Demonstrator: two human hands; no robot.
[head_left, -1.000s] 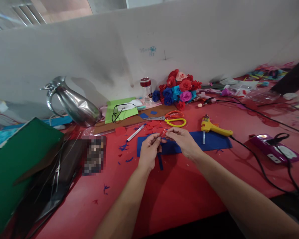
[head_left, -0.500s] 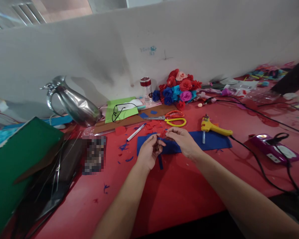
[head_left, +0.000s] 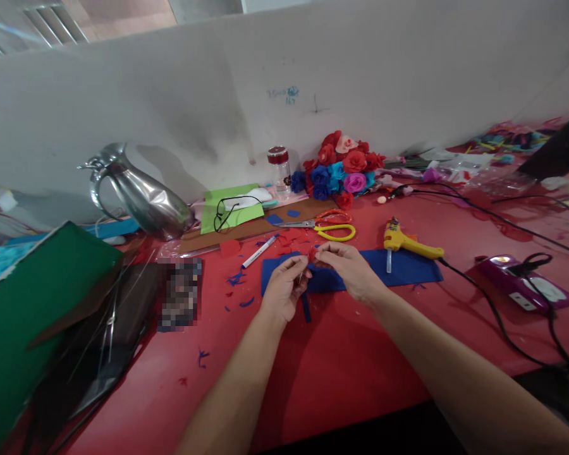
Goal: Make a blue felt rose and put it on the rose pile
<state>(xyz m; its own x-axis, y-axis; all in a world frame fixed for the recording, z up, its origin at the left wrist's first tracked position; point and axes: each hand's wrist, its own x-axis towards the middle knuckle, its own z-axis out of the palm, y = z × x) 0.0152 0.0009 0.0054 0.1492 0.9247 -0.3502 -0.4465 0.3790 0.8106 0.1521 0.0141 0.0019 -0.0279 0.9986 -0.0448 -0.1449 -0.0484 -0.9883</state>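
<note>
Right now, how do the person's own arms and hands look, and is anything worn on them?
Both forearms are bare as far as the picture shows: no sleeves, gloves, watch or bracelet. The left hand and right hand show no rings that I can make out.

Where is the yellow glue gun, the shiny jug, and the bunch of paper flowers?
glue gun (head_left: 410,243): head view, on its yellow body.
jug (head_left: 145,201): head view, on its belly.
paper flowers (head_left: 342,170): head view, mid-bunch.

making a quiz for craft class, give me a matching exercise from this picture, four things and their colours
Things:
1. glue gun
2. jug
3. felt sheet under the hands
4. small piece pinched by the left hand and right hand

Colours:
a. silver
b. red
c. yellow
d. blue

Pairs: 1-c, 2-a, 3-d, 4-b
</note>
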